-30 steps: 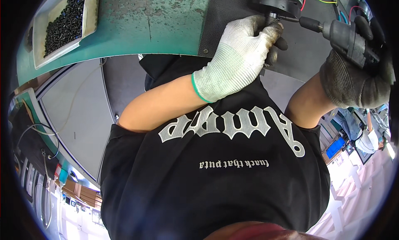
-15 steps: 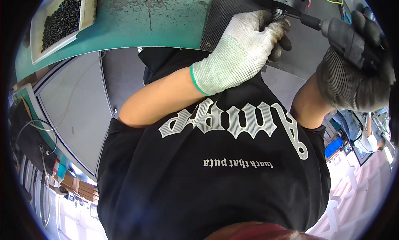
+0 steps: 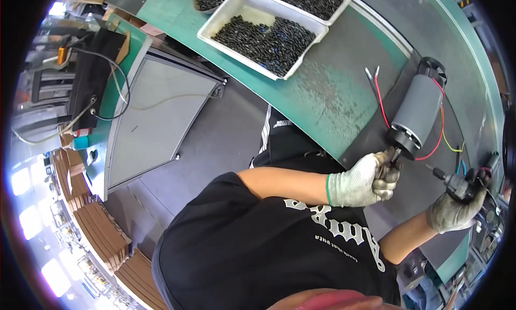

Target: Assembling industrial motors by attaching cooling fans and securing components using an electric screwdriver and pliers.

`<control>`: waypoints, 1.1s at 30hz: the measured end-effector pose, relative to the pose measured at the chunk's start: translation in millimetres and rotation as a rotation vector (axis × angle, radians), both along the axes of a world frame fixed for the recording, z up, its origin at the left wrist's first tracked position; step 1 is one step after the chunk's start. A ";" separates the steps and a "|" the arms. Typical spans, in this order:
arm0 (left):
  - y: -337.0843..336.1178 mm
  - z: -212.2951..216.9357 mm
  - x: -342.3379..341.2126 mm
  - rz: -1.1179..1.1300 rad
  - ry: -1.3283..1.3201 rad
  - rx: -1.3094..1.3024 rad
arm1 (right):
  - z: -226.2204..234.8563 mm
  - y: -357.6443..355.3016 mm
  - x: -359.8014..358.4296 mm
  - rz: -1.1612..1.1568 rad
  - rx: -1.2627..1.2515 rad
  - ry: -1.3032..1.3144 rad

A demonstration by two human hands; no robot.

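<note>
Motor: grey cylinder motor (image 3: 418,110) lies on the dark mat (image 3: 430,165), long axis from the near-left end to the far-right end.
Left hand: left hand (image 3: 363,178) is closed, pinching the near end.
Right hand: right hand (image 3: 454,210) grips an electric screwdriver (image 3: 462,184), just right of the motor.

The scene is evenly and brightly lit, with daylight-like light falling on the green bench top (image 3: 322,89) from above. Blown-out white patches are seen along the lower left rim, where detail is lost to glare. Only soft, short shadows are cast beside the white tray (image 3: 263,33) and under the grey cylinder (image 3: 418,112). Strong fisheye distortion is shown: the bench edge is bent into a curve, and a black vignette closes off the corners. Sharpness is held in the middle, while the stacked shapes near the left rim are smeared and compressed. Slight softness is noted at the right hand (image 3: 451,210).
</note>
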State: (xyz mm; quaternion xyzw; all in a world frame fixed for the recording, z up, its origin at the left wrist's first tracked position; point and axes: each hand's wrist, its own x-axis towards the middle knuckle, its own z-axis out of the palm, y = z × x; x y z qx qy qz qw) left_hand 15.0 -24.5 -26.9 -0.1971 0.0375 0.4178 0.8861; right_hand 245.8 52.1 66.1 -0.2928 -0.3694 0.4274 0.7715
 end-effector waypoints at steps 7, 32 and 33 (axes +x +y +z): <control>9.7 11.0 -36.9 -0.254 0.095 -0.022 | -9.3 3.3 -76.8 -0.406 -0.120 -0.296; 79.2 63.6 -292.7 0.217 3.111 0.801 | -11.1 -14.8 -64.9 -0.238 -0.066 -0.258; 73.8 74.3 -273.8 0.178 3.088 0.811 | -8.3 -14.2 -66.3 -0.228 -0.081 -0.246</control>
